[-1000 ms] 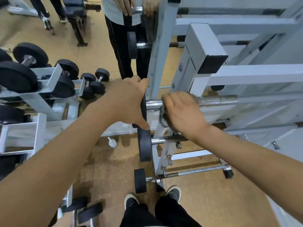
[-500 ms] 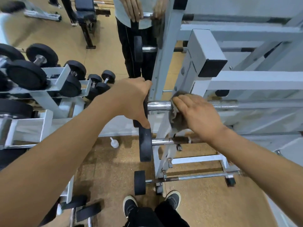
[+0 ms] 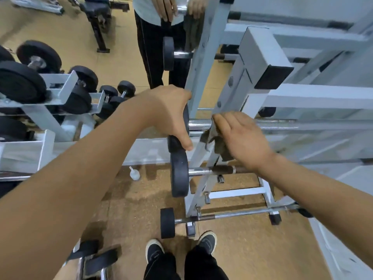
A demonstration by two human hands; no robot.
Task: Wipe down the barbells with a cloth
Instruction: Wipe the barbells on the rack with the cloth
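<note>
Barbell (image 3: 198, 124): left hand (image 3: 167, 116) grips its plate, right hand (image 3: 242, 138) presses cloth (image 3: 215, 140) on it.

Bare forearms (image 3: 84, 178), blk trousers (image 3: 201, 267), blk sneakers (image 3: 207, 240)

The left hand (image 3: 168, 116) covers most of the top barbell's end plate (image 3: 175, 145), the right hand (image 3: 241, 138) hides much of the cloth (image 3: 213, 141) (its grip underneath cannot be made out), and that barbell's shaft (image 3: 302, 124) blurs toward the rack's right edge.
</note>
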